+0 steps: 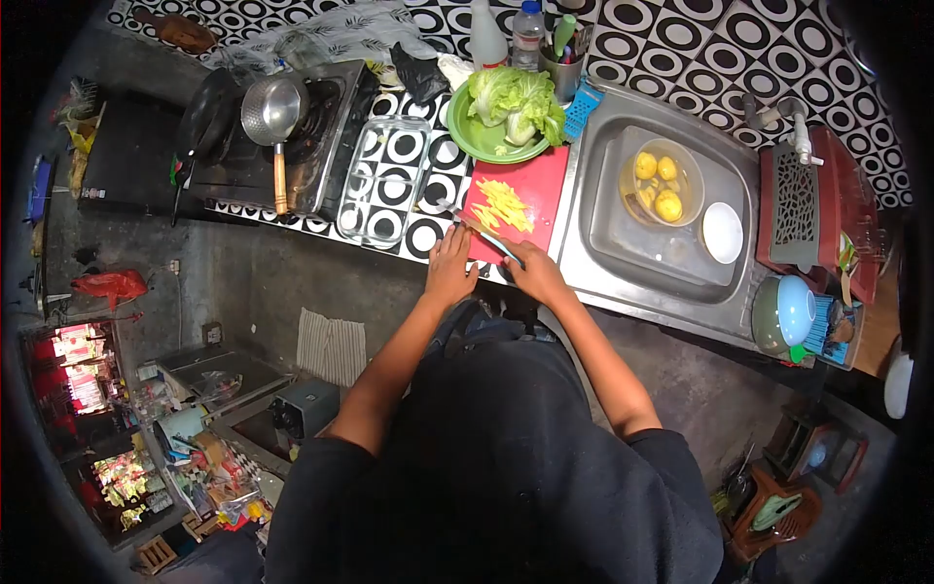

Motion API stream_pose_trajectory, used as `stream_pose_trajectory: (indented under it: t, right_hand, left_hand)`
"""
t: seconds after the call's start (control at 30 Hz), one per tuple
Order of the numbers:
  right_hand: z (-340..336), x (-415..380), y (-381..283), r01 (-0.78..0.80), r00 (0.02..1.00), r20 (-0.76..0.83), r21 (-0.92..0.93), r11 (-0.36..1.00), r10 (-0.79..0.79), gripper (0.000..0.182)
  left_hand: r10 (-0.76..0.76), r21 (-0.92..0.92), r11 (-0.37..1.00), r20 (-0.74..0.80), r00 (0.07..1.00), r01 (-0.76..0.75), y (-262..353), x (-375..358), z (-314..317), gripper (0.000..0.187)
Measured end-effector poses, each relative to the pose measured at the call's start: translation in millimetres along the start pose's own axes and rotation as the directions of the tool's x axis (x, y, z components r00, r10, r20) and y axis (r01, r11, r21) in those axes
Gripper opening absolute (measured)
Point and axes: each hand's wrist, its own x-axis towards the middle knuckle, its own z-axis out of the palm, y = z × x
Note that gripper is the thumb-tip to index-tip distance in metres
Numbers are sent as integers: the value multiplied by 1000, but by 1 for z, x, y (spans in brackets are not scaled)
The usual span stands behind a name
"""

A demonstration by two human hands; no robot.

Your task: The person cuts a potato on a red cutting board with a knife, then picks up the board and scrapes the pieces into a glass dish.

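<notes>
A red cutting board lies on the counter, with a pile of pale yellow potato sticks on it. My right hand is closed around the handle of a knife at the board's front edge. The knife's blade points to the upper left, beside the sticks. At the board's lower left corner rests my left hand, close to the blade, its fingers stretched out and nothing visible in them. Behind the sticks, a green bowl of leafy lettuce overlaps the board's far edge.
To the right, the steel sink holds a bowl of water with several peeled potatoes and a white bowl. A glass dish stands on the left, then a stove with a saucepan. A dish rack stands far right.
</notes>
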Motion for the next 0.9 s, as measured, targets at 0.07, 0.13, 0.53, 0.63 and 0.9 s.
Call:
stream_pose_trajectory:
  t: [0.07,0.13,0.53,0.63,0.9]
  right_hand:
    - [4,-2,-1,1,1000,-2,-2,1000,-1,51]
    - [4,-3,-8,-29,1000,10,7,1000,29,50]
    - [33,8,-15,10,997,-80,66,998,-5,52]
    - [39,8,-22,-11,995,-101,73,997,19,50]
    - [65,5,-34,-24,981,-189,33,999,30,49]
  left_hand:
    - [-8,-6,1000,0,1000,8,2,0,-2,79]
    - [-23,1,1000,18,1000,23,3,-1,-2,79]
    - [91,-38,995,12,996,-90,-12,-2,-8,77]
    - [130,-33,991,43,991,-128,-19,-1,-13,74]
    - [245,-63,968,57,968,-241,-40,3,-17,58]
